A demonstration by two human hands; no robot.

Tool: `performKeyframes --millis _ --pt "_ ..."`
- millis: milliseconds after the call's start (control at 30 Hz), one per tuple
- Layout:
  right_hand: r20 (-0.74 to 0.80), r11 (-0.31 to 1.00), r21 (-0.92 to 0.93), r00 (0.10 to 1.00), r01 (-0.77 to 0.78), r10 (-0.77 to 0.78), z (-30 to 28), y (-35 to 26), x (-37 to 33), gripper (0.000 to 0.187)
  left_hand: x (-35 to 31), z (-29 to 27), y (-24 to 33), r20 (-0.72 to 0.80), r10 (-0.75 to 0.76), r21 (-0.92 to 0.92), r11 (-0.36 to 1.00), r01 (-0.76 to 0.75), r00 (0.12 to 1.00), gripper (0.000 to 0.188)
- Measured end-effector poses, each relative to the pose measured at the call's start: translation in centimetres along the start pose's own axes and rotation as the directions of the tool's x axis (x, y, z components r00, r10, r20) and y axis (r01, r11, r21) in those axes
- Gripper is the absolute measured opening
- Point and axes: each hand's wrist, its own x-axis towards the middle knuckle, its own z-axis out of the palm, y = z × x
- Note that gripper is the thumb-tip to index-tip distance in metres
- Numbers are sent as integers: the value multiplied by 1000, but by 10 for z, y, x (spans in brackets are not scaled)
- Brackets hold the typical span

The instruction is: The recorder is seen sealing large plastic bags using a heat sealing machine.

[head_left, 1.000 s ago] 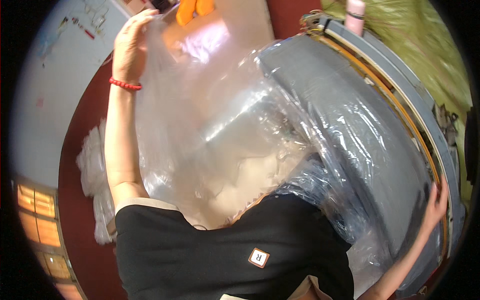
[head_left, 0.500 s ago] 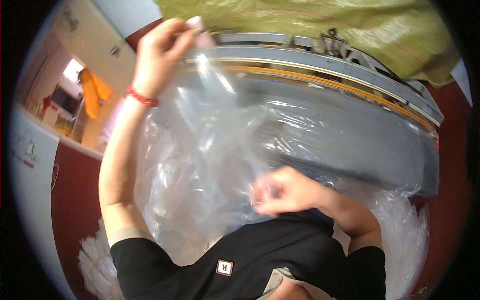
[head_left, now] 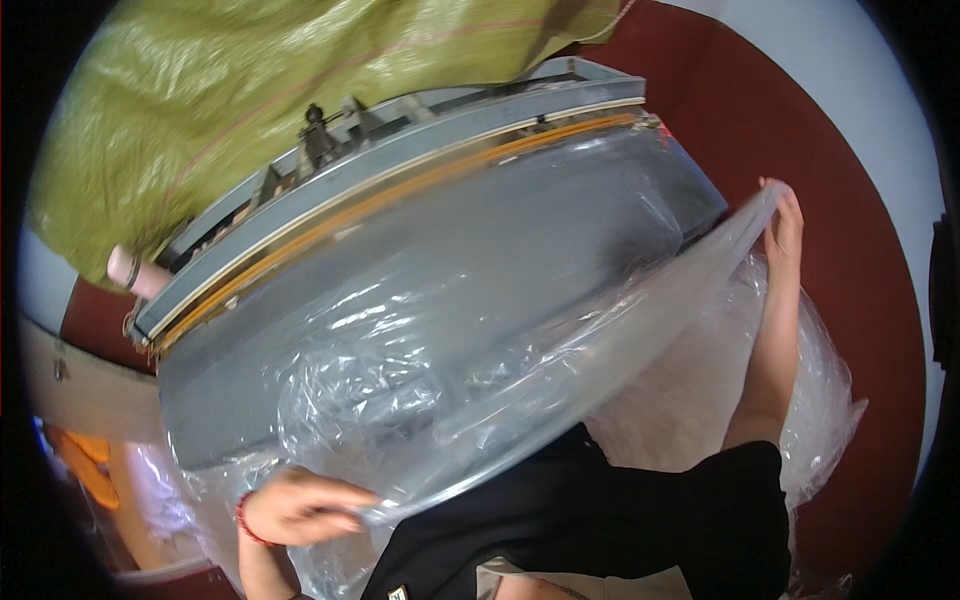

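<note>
A clear plastic sheet (head_left: pixel 600 370) is stretched between my two hands, slanting across the front of a grey-topped machine. My left hand (head_left: pixel 305 505), with a red bracelet at the wrist, pinches its lower left end close to my body. Raised at the far right, my right hand (head_left: pixel 785 220) grips the other end beyond the machine's corner. More crumpled clear film (head_left: pixel 350 380) lies on the grey work surface (head_left: pixel 480 235), under and behind the stretched sheet.
A long metal bar (head_left: pixel 400 150) with an orange strip runs along the machine's back edge. Behind it hangs a yellow-green woven sheet (head_left: pixel 300 60). A pink bottle-like cylinder (head_left: pixel 135 272) stands at the bar's left end. Heaped clear plastic (head_left: pixel 815 400) bulges at the right above the dark red floor.
My left hand has come down from the upper left to near my body. My right hand has swung out to the far right, spreading the sheet. The view has turned rightward.
</note>
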Motion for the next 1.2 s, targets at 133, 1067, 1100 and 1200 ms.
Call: performKeyframes --millis 133,1067,1100,1200 --pt "25 992 106 997 65 -69 35 31 23 19 22 -55 -44 -725 253 86 956 -279 641 15" --pt "31 224 -974 998 41 -48 109 143 14 23 4 -92 -184 -867 -208 -204 977 59 452 3" --pt "30 226 -973 999 37 -35 114 148 13 23 4 -91 -184 -868 -205 -203 978 53 452 3" --pt "110 82 -988 969 131 -221 121 159 6 21 2 -91 -186 -861 -217 -213 975 62 461 4"
